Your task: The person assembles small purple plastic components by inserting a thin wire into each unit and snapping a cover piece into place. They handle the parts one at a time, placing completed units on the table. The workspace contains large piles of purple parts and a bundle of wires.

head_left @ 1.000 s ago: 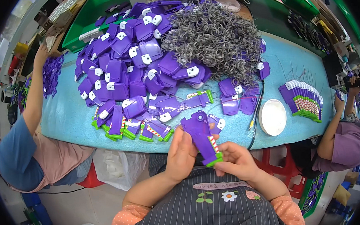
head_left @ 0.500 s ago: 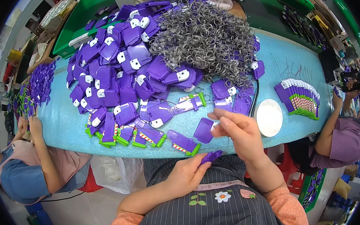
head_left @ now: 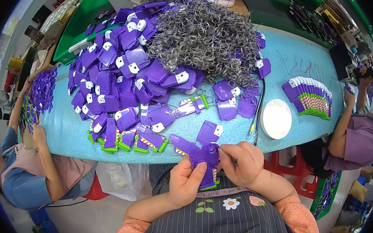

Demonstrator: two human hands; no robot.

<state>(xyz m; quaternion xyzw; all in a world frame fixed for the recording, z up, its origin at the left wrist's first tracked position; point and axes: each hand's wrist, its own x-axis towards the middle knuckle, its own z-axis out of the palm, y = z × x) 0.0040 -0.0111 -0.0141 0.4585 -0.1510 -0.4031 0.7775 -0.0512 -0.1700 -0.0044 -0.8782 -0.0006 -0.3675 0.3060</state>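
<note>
My left hand (head_left: 183, 179) grips a purple plastic toy leg piece (head_left: 203, 155) with a green foot and a red-and-white striped edge, thumb across its face. The foot points down toward my apron. At the piece's upper right corner, the fingertips of my right hand (head_left: 243, 161) are pinched together; what they hold there is too small to make out. Just beyond lies a purple panel with a white rounded corner (head_left: 209, 132). Another purple piece (head_left: 181, 144) with striped edge is partly hidden behind the held one.
A heap of grey metal rings (head_left: 207, 40) stands at the back, beside a big pile of purple panels (head_left: 104, 74). To the right are a white round dish (head_left: 276, 118), a black cable (head_left: 261, 106) and a fanned row of finished-looking legs (head_left: 310, 98). Co-workers sit both sides.
My left hand has turned the purple piece up so its face shows. My right hand has come down to its upper corner. The left co-worker's arm now reaches farther up.
</note>
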